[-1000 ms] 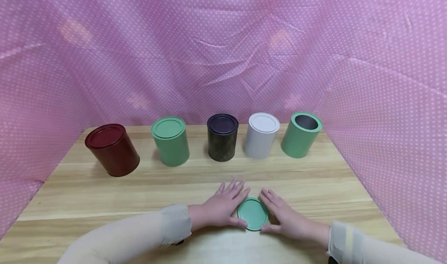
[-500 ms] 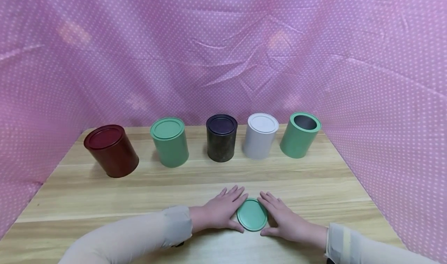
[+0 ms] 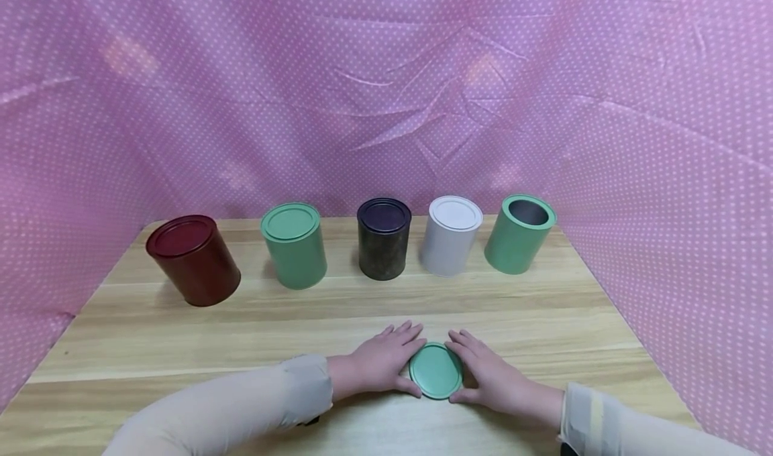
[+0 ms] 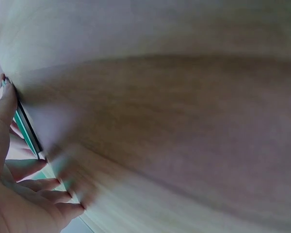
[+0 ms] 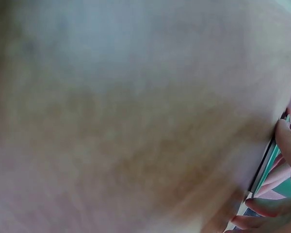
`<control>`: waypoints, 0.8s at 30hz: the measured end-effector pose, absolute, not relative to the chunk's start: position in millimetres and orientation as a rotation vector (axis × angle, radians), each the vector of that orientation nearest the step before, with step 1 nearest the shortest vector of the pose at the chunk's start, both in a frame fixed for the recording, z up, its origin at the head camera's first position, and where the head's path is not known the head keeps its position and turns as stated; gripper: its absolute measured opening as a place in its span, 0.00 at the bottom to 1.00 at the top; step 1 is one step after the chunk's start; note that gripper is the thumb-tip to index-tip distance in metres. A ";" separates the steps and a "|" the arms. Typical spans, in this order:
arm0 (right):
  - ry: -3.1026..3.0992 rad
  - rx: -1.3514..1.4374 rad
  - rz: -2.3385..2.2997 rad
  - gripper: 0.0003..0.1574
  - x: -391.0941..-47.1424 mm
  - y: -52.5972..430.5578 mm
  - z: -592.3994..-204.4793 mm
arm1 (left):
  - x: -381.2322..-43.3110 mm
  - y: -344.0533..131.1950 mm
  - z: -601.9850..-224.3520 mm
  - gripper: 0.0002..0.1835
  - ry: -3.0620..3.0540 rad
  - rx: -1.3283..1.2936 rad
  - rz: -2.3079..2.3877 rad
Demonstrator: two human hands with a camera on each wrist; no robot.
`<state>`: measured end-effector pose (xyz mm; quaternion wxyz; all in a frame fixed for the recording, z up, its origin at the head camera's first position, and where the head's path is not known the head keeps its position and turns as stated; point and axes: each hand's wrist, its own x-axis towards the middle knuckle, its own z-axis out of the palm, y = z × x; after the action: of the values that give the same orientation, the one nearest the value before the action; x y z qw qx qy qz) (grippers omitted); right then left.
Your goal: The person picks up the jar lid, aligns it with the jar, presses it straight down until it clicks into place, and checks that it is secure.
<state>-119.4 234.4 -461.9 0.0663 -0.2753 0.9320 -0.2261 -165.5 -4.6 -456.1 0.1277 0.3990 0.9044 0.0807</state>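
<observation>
A round green lid (image 3: 436, 371) lies on the wooden table, with a hand on either side of it. My left hand (image 3: 382, 361) is spread along its left edge, the index fingertip and thumb right at the rim. From the right, my right hand (image 3: 490, 374) has its thumb and index fingertip at the opposite rim, its fingers mostly straight. The left wrist view shows the lid edge-on as a thin dark and green strip (image 4: 26, 127) between thumb and fingers. A green can (image 3: 519, 235) without a lid stands at the back right, its dark inside showing.
Along the back of the wooden table (image 3: 199, 342) stand a dark red can (image 3: 196, 261), a lidded green can (image 3: 296, 248), a black can (image 3: 384, 241) and a white can (image 3: 451, 238). Pink dotted cloth (image 3: 386, 94) hangs behind and at both sides.
My left fingers have drawn back slightly toward me, and the left thumb has shifted left along the lid's near edge. The right hand has edged closer to the lid. The cans stay put.
</observation>
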 end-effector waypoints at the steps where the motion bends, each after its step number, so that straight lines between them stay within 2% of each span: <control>1: 2.807 -0.829 -0.686 0.53 -119.4 234.5 -461.7 | -165.3 -4.5 -456.4 0.47 2.633 1.160 0.230; 12: 2.754 -0.854 -0.739 0.51 -123.3 237.7 -460.8 | -166.3 -1.7 -457.6 0.47 2.661 1.131 0.235; 20: 2.670 -0.825 -0.817 0.53 -128.9 240.1 -455.5 | -169.2 -0.7 -453.2 0.46 2.634 1.083 0.303; 24: 2.680 -0.919 -0.827 0.53 -134.7 243.9 -452.9 | -171.8 0.7 -451.8 0.46 2.642 1.080 0.335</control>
<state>-134.7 243.9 -452.9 0.0947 -0.3100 0.9039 -0.2789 -171.8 0.7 -451.8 0.1333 0.3725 0.9111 0.1154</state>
